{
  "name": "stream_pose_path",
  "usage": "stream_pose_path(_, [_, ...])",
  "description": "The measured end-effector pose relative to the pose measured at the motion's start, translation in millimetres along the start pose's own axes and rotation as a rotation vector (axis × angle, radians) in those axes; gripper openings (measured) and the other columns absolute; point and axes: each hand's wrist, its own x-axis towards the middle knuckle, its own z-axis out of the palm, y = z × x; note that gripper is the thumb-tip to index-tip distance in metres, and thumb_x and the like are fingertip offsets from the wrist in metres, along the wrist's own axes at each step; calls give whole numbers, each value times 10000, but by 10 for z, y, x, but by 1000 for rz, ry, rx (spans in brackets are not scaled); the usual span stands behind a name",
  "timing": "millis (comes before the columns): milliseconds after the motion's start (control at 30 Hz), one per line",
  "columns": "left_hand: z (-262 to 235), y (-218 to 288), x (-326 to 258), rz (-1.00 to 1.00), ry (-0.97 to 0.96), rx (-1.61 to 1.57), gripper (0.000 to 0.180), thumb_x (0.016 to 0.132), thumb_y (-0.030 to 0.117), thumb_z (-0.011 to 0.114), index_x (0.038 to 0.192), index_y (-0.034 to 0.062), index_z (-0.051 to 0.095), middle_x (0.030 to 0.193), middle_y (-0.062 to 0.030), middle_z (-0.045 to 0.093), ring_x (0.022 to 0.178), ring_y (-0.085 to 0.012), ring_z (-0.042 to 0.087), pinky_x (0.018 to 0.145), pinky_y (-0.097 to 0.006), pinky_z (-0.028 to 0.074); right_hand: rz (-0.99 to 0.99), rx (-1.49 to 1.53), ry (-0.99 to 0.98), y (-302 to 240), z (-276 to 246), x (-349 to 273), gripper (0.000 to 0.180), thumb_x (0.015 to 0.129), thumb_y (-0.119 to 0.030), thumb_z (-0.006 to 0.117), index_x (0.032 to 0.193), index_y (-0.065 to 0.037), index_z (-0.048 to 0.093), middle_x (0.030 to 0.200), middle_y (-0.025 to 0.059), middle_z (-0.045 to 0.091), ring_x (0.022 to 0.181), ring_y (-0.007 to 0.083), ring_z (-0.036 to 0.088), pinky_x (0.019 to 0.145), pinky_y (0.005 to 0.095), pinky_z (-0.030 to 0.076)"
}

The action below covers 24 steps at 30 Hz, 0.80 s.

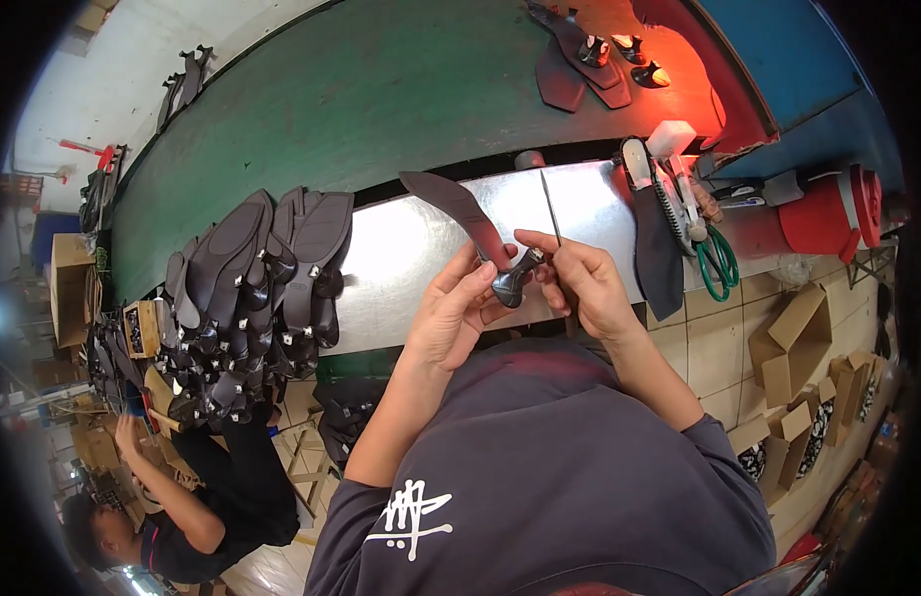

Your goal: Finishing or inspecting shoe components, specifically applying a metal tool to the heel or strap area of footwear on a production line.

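My left hand [454, 310] is closed round the heel end of a dark shoe sole [446, 204], its toe pointing up and to the left. A glossy black heel [508, 288] is at the sole's near end, between my two hands. My right hand [591, 288] is closed on a thin, pointed metal tool [551, 204] that stands out upward past the fingers. Whether it is a blade or a spike I cannot tell. The right fingertips are beside the heel's narrow tip. Both hands are over the near edge of a shiny metal bench top [401, 248].
Many heeled soles [232, 238] are piled at the left. Green-handled scissors [716, 263] and a dark sole [657, 253] lie right. More soles [589, 74] sit under red light on the green table [381, 89]. Cardboard boxes [790, 338] stand on the floor; a co-worker [182, 517] is lower left.
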Motion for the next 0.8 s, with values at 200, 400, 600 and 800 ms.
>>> stream_pose_path(200, [-56,-26,34,87,21,15,545,911,183,625,1401,79,412,1268,-99,562,1077,-242,623,847,-338,562,4,-116,71,-50,-18,-45,414,1006,-176,444,1380,1,459,730,-6,517,535,50,437,459,184,347])
stream_pose_path(400, [-45,-78,43,168,41,-33,678,822,7,701,1425,81,400,1280,-69,521,1091,-197,582,898,-350,525,201,24,-102,-137,195,-177,635,976,-107,481,1527,-174,173,641,21,517,500,69,454,478,192,379])
stream_pose_path(600, [-71,-156,72,314,24,12,750,738,-128,712,1406,73,437,1251,-76,539,1105,-216,574,932,-364,511,279,201,-54,-63,244,-178,591,987,-86,457,1514,-221,227,630,-16,440,504,53,370,472,190,336])
stream_pose_path(800, [-93,-82,165,387,38,133,735,729,-112,729,1392,37,448,1212,-86,565,1064,-191,590,881,-351,534,240,82,-7,-43,169,-53,510,985,-114,473,1475,-128,332,641,-17,441,514,45,361,462,185,310])
